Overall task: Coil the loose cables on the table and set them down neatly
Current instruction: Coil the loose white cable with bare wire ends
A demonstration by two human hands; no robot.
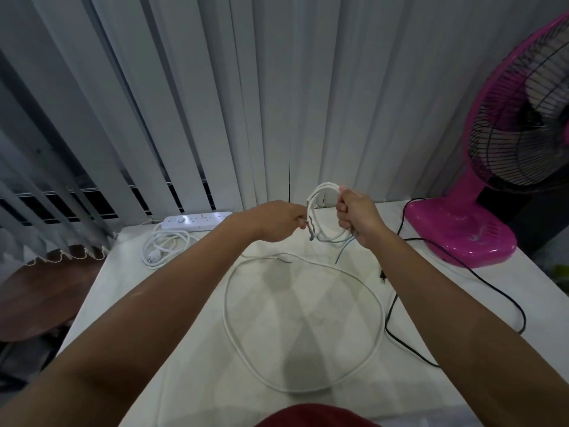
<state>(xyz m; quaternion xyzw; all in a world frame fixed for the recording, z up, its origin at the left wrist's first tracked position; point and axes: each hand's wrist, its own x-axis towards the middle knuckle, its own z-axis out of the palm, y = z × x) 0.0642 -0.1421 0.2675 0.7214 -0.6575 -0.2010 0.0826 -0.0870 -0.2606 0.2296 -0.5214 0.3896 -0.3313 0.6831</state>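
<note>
A small coil of white cable is held up over the far middle of the white table. My right hand is shut on the coil's right side, with grey-blue wire ends hanging below it. My left hand pinches the coil's left side, where a bare end sticks down. A second white cable lies in one big loose loop on the table in front of me.
A white power strip with its coiled cord lies at the table's far left. A pink fan stands at the far right; its black cord trails across the right side. Vertical blinds hang behind.
</note>
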